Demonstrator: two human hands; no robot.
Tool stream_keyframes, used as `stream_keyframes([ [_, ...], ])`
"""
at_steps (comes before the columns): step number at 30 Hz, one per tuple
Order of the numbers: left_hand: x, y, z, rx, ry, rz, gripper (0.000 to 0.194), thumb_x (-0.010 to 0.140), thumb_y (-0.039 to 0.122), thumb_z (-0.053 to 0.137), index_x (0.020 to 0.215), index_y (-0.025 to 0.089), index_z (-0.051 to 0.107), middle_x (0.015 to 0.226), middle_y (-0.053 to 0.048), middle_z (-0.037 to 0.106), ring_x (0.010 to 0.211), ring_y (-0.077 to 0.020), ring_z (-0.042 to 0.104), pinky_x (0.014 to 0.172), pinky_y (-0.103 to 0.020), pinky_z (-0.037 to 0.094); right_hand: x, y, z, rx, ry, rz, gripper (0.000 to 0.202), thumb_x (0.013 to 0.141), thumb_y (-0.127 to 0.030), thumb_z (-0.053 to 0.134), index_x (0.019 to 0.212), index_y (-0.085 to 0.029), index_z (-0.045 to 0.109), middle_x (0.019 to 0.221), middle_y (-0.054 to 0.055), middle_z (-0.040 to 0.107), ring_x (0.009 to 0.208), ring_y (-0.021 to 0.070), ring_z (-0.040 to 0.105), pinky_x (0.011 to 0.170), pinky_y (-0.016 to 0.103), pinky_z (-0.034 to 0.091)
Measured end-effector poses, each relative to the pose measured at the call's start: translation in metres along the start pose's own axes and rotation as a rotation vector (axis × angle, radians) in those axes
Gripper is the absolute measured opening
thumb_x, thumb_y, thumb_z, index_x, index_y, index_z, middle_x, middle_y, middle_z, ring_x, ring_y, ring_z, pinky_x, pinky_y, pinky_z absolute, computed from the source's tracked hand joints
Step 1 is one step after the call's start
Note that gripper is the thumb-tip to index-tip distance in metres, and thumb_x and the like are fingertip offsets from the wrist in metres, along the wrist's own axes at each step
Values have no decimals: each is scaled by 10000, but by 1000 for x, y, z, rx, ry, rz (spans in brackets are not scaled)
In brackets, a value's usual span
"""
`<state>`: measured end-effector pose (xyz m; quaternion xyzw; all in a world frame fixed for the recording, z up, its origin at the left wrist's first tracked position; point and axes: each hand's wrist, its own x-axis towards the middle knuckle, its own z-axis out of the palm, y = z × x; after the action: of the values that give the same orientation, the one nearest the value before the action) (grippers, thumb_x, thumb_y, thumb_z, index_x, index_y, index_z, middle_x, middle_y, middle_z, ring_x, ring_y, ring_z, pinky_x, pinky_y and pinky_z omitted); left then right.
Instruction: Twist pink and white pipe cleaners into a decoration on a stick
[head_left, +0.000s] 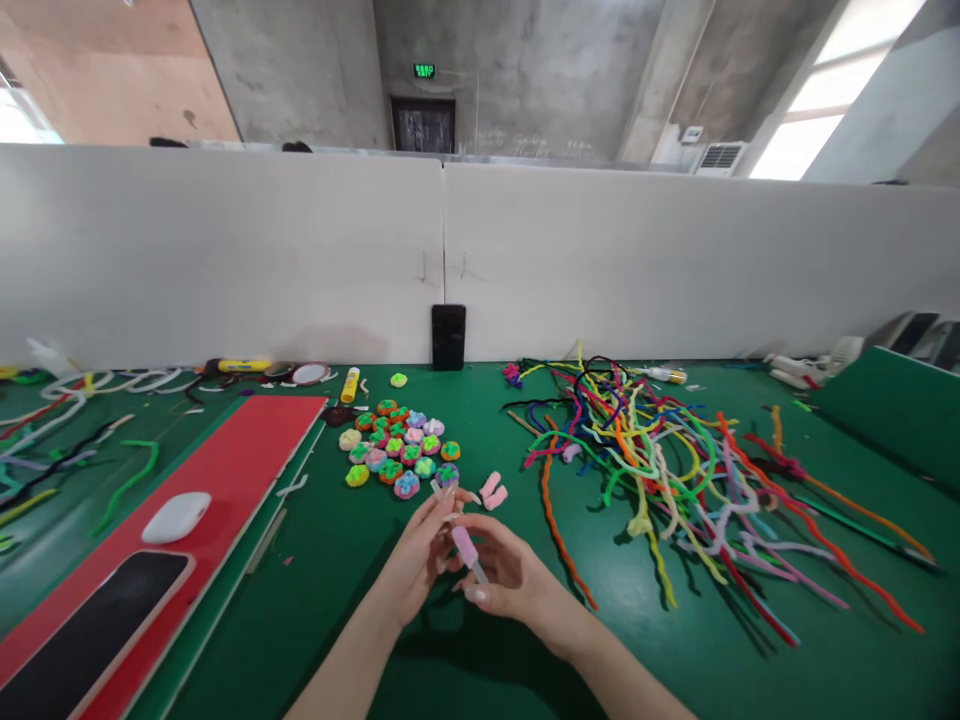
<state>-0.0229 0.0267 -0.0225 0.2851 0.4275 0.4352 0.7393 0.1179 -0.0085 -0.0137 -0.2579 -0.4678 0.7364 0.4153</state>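
A thin clear stick with a lilac section [465, 548] slants between my two hands in front of me, just above the table. My left hand [420, 560] is closed, its fingers pinched around the stick's upper part; a pale tip pokes out beyond them. My right hand [517, 575] curls round the lower end, with the thumb near the clear tip and the fingers bent behind. Fingers partly hide the middle of the stick. Just beyond my hands lie small pink fuzzy pieces [493, 492]. A cluster of colourful fuzzy flower-like balls [394, 445] sits to their left.
Right of my hands spreads a tangled heap of coloured pipe cleaners [637, 440]. At left, a red board [247, 450] carries a white case [177, 517] and a phone [97, 635]. A glue stick [349, 385] and a black phone [448, 338] stand near the white partition [300, 260].
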Motion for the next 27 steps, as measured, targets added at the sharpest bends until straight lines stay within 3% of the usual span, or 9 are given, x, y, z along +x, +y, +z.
stream_keyframes([
  [9, -7, 4, 6, 6, -204, -54, 287, 752, 426, 532, 924, 200, 574, 773, -7, 525, 555, -98, 507, 431, -198, 374, 1, 2, -3, 70, 3, -3, 520, 553, -206, 766, 1010, -231, 520, 985, 28, 526, 834, 130, 517, 719, 256, 416],
  [16, -4, 3, 5, -47, -110, -20, 248, 697, 355, 626, 870, 178, 613, 869, -20, 574, 794, -129, 527, 710, -215, 403, 1, 5, -6, 93, 24, 27, 506, 552, -281, 762, 993, -202, 527, 717, -24, 495, 611, 84, 467, 606, 230, 403],
  [27, 2, -3, 1, -35, -56, 47, 251, 672, 395, 633, 802, 181, 631, 808, -9, 566, 763, -127, 513, 656, -205, 386, 1, 10, -6, 26, 15, -58, 445, 648, -388, 678, 1022, -199, 526, 656, -31, 428, 544, 75, 392, 527, 219, 414],
])
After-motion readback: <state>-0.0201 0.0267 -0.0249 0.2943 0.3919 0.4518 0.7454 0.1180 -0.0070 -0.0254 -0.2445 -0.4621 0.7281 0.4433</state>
